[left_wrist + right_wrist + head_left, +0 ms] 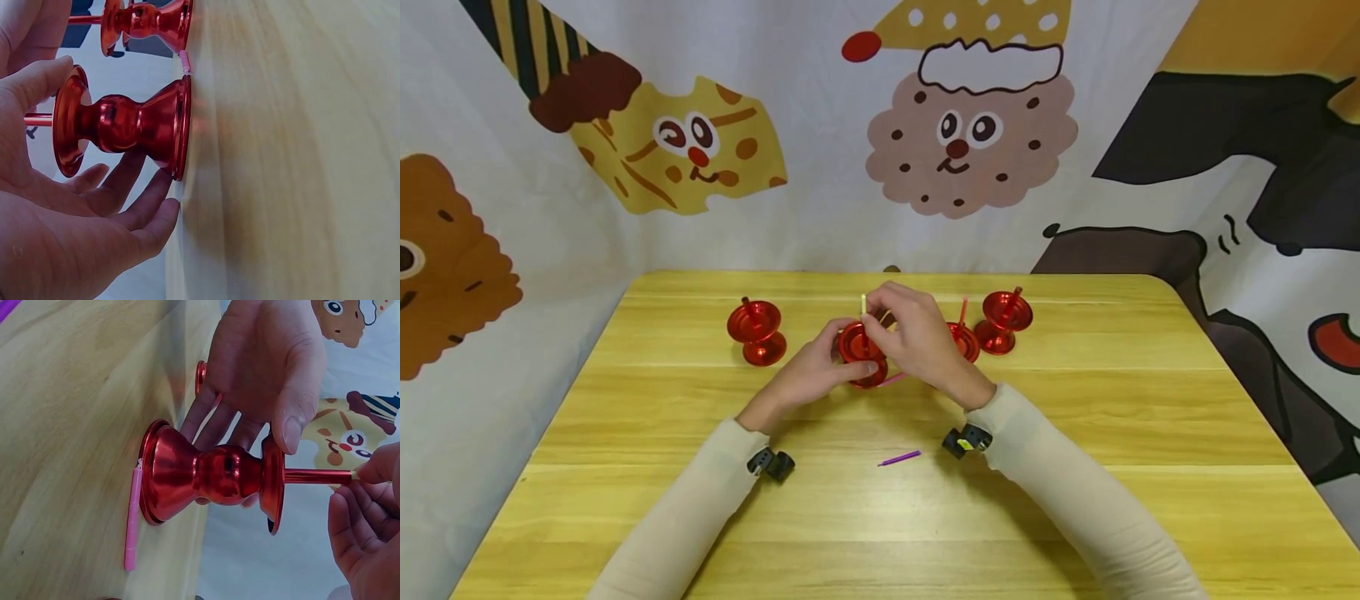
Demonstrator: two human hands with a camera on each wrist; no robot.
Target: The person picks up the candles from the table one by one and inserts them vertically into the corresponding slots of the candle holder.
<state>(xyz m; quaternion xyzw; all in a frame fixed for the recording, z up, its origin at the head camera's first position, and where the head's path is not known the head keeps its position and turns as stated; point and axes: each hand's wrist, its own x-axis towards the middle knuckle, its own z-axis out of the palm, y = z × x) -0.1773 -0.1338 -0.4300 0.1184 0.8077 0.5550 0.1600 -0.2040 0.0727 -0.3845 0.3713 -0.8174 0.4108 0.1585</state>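
A shiny red metal candle holder (856, 342), with a wide dish and a thin upright tube, stands on the table. My left hand (808, 371) grips it, thumb at the dish rim and fingers around the body and foot. Above the dish, my right hand (917, 329) pinches a thin pale yellow candle (863, 303) between thumb and fingers. In the right wrist view the candle's lower end meets the mouth of the tube (319, 476); how deep it sits is hidden. A pink candle (132, 519) lies beside the holder's foot.
A purple candle (900, 458) lies nearer the front of the table. One red holder (756, 323) stands at the left. Another (968, 343), partly behind my right hand, has an orange-red candle (964, 310). A further holder (1006, 312) stands at the right. A printed cloth (820, 233) hangs behind.
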